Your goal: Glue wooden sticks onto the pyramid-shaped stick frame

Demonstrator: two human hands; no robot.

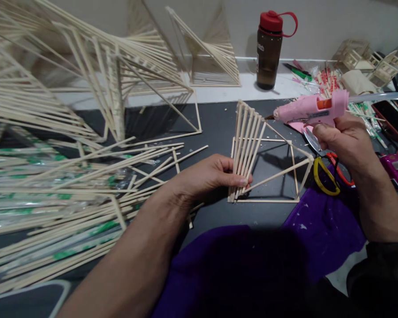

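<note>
A small frame of thin wooden sticks (265, 202) stands on the dark table, with a slanted row of sticks fanned along its left side. My left hand (223, 176) is closed on the lower part of that row, thumb in front and fingers partly hidden behind. In my right hand (343, 134) is a pink glue gun (301, 109), gripped by its handle and pointing left. Its nozzle is at the top of the rightmost stick in the row; whether it touches I cannot tell. An orange piece shows in the gun's body.
Loose sticks (152, 154) and wrapped bundles (82, 229) cover the left. Behind stand larger stick structures (215, 57) and a dark bottle with red lid (268, 53). Scissors (325, 176) and a purple cloth (321, 221) lie near my right arm; a phone (393, 115) is farther right.
</note>
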